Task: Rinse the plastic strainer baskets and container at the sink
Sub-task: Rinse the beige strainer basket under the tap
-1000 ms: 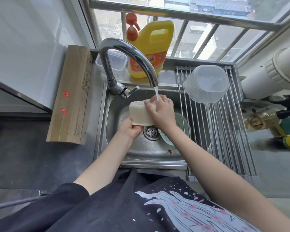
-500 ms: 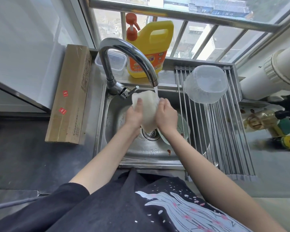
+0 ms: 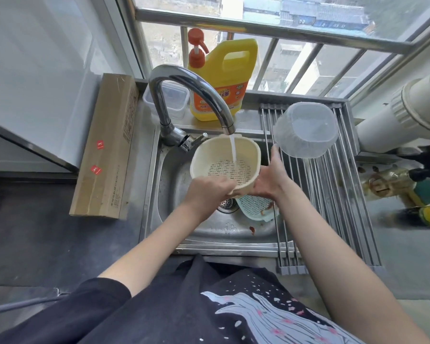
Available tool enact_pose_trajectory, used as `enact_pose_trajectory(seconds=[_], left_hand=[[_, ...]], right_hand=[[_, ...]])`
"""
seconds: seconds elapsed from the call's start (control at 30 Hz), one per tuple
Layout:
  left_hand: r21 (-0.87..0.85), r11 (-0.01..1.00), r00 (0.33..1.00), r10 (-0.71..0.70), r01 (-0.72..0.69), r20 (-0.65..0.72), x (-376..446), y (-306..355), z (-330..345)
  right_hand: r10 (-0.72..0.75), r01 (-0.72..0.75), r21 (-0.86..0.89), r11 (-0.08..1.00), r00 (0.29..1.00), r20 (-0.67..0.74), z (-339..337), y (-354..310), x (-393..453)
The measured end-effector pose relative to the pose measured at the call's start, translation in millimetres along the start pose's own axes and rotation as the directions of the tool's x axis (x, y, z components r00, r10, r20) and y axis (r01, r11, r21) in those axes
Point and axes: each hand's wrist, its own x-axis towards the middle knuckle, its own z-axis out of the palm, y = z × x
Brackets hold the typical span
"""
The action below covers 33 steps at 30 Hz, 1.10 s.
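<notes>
A cream plastic strainer basket is held upright under the running faucet, and water falls into its slotted bottom. My left hand grips its near rim, fingers reaching inside. My right hand cups the basket's right side from outside, with the thumb pointing up. A pale green strainer basket with red residue lies in the steel sink below the hands. A clear plastic container rests upside down on the roll-up drying rack.
A yellow detergent jug with an orange pump and a small clear lidded box stand behind the faucet. A long cardboard box lies left of the sink. A white pipe and tools sit at the right.
The cream basket was turned from bottom-side up, through on edge, to mouth up under the stream. My left hand shifted to its near rim and my right hand to its right side.
</notes>
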Motion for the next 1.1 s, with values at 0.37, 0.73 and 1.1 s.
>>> enact_pose_trajectory(seconds=[0.37, 0.73, 1.1], left_hand=[[-0.144, 0.7, 0.685, -0.6, 0.7, 0.414, -15.8, -20.3, 1.8], [-0.779, -0.264, 0.416, -0.725, 0.568, 0.549, 3.8, 9.8, -4.1], [-0.667, 0.283, 0.686, -0.551, 0.689, 0.475, 45.6, -9.5, -15.4]], right_hand=[[-0.397, 0.395, -0.187, 0.899, 0.917, 0.027, -6.2, 29.1, -7.4], [-0.425, 0.41, -0.259, 0.874, 0.905, -0.001, -22.8, 34.6, -24.1], [-0.798, 0.325, -0.833, 0.448, 0.566, -0.209, -56.3, 16.7, -26.0]])
